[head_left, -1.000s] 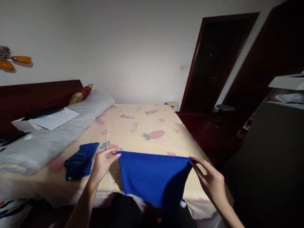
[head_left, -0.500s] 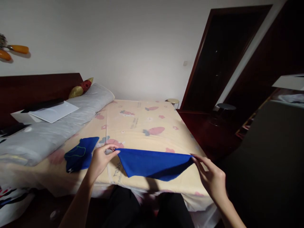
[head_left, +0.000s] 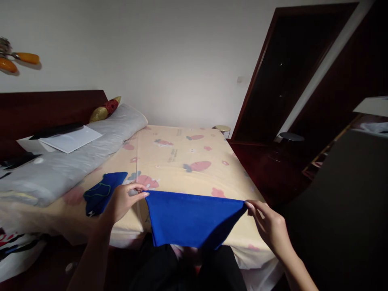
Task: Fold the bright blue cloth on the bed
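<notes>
Left hand and right hand each pinch a corner of the blue cloth over the bed; pinches look shallow, a corner could slip.

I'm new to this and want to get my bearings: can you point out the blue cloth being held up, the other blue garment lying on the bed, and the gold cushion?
blue cloth [head_left: 188, 218], head view, middle of the hanging panel
blue garment [head_left: 101, 194], head view, its centre
gold cushion [head_left: 104, 110], head view, its middle
</notes>
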Demonstrator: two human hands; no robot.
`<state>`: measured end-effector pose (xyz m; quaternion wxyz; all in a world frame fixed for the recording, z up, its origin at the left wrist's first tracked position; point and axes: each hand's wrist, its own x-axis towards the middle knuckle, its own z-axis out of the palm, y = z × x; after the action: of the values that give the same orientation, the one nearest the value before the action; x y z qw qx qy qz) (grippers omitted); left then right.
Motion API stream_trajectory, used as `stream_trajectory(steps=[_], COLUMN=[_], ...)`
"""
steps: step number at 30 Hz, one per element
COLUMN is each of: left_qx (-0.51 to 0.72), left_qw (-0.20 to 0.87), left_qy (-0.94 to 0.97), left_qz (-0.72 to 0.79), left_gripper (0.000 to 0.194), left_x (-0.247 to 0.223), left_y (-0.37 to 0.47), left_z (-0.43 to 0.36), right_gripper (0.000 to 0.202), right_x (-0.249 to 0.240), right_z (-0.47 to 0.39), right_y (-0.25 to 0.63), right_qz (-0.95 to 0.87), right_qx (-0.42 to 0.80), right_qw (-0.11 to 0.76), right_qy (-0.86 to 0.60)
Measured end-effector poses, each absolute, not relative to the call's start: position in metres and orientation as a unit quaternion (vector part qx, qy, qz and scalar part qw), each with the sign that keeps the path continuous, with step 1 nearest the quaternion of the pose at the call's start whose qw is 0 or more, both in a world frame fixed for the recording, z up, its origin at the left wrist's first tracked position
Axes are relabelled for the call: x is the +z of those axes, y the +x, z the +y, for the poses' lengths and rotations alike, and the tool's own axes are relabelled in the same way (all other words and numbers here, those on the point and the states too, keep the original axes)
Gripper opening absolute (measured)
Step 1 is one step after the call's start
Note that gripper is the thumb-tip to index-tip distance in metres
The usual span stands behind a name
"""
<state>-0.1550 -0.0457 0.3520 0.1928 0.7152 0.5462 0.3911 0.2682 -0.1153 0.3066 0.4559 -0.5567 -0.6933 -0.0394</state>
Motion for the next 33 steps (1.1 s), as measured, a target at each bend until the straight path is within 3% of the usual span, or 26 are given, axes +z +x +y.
stream_trajectory(steps=[19,23,28,33], left_qx=[0.342,0.33,0.276,0.231], left_qw=[0.113,0.162,0.266,0.391], left_qy=[0.806,0.798,0.82,0.775], left_qz=[0.471,0.477,0.426,0.439], left_gripper=[0.02,0.022,0.012,0.012], left_x=[0.36,0.37,0.378,0.373], left_y=[-0.177,-0.191,-0.219,-0.205], left_z=[-0.052,-0.071,-0.101,-0.09], right_gripper=[0.017,0.015,0.013,0.029], right_x=[0.337,0.353,0.371,0.365], right_z=[-0.134,-0.151,-0.179,-0.166], right_y=[0.269,0.281,0.298,0.29], right_qz=[-0.748,-0.762,-0.768,-0.714], right_qx=[0.025,0.101,0.129,0.257], right_qw=[0.431,0.411,0.427,0.379], right_qy=[-0.504,-0.49,-0.46,-0.531])
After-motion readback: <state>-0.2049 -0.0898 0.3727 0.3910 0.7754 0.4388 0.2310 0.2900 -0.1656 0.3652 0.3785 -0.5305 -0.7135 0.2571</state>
